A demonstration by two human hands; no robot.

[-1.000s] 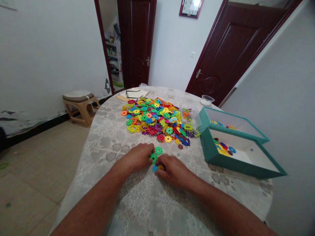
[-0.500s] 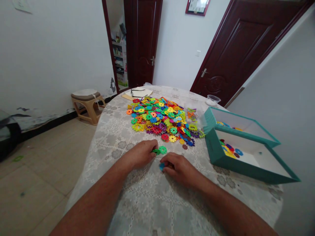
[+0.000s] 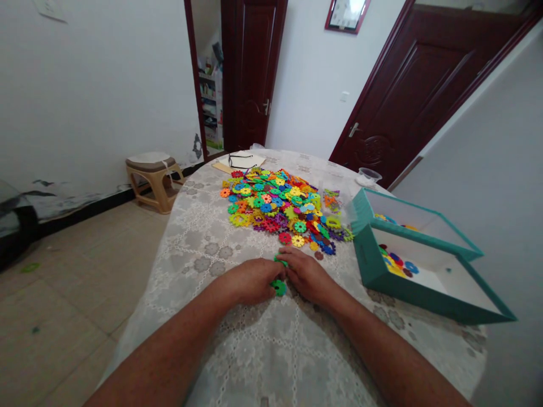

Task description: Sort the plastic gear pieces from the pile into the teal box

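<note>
My left hand (image 3: 250, 281) and my right hand (image 3: 306, 275) meet at the near middle of the table, both with fingers curled. Between them they pinch small green flower-shaped plastic discs (image 3: 279, 287); one green disc shows at my left fingertips and another peeks out by my right fingers. Beyond the hands lies a big pile of colourful plastic discs (image 3: 280, 208).
A lace cloth covers the round table (image 3: 263, 350). A teal box (image 3: 424, 282) with a few discs inside stands at the right, its lid behind it. Glasses on papers (image 3: 241, 161) and a clear cup (image 3: 368, 176) sit far back. A stool (image 3: 151, 175) stands left.
My hands have drawn together: the right hand moved up and left to meet the left, and the green discs now sit pinched between both. The blue disc under my right hand no longer shows.
</note>
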